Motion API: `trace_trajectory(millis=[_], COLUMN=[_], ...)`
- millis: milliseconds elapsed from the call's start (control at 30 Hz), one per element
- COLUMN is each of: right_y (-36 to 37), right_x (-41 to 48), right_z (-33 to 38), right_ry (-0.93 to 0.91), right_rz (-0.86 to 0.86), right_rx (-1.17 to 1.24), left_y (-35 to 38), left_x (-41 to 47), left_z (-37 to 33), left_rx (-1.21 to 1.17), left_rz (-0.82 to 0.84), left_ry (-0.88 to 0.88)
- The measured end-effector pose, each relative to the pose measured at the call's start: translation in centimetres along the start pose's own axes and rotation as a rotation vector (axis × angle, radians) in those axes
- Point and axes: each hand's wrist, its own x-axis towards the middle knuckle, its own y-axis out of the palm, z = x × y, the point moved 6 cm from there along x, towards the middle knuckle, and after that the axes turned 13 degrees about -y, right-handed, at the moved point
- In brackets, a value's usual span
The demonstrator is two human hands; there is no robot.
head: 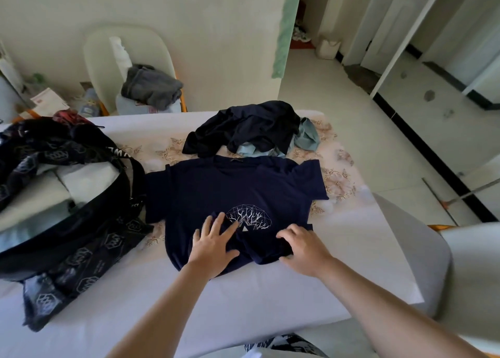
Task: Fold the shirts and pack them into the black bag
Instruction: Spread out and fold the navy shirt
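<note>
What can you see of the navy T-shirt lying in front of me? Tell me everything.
The navy T-shirt is short-sleeved and looks like soft knit, with a white branching-tree print on its front. It lies front up on the table, collar away from the person and sleeves spread. Its hem is partly folded up toward the print. The left hand presses flat on the fold, and the right hand grips bunched hem fabric. One sleeve reaches the black bag.

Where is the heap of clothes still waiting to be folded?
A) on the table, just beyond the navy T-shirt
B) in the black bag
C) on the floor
A: the crumpled heap lies on the table past the collar of the navy T-shirt, touching its far edge.
</note>
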Motion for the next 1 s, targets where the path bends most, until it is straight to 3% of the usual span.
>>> trace_trajectory(millis=[133, 233, 400, 500, 667, 733, 833, 1000], right_y=[0.0, -0.9, -4.5, -8.1, -13.9, -14.2, -12.2, -4.1], right_x=[1.4, 2.9, 4.9, 7.2, 13.2, 14.7, 15.2, 14.3], right_z=[-0.1, -0.3, -1.6, -2.7, -4.8, -4.9, -3.6, -0.6], right_ry=[0.005, 0.059, 0.251, 0.352, 0.326, 0.302, 0.142, -0.164], right_rz=[-0.047, -0.119, -0.275, -0.398, -0.592, -0.601, -0.551, -0.161], right_rx=[-0.013, 0.048, 0.305, 0.42, 0.189, 0.028, -0.089, -0.133], left_y=[0.0, -1.3, -6.5, -10.6, -14.6, -14.8, -11.9, -5.4], left_x=[1.2, 1.5, 1.9, 3.8, 10.3, 12.0, 12.3, 8.5], left_z=[2.1, 3.3, 4.0, 5.5, 8.9, 9.7, 9.0, 9.5], left_rx=[-0.135, -0.295, -0.308, -0.507, -1.029, -0.925, -0.679, -0.384], left_rz=[0.002, -0.147, -0.391, -0.429, -0.381, -0.348, -0.18, -0.096], left_ry=[-0.165, -0.147, -0.1, -0.269, -0.564, -0.596, -0.502, -0.485])
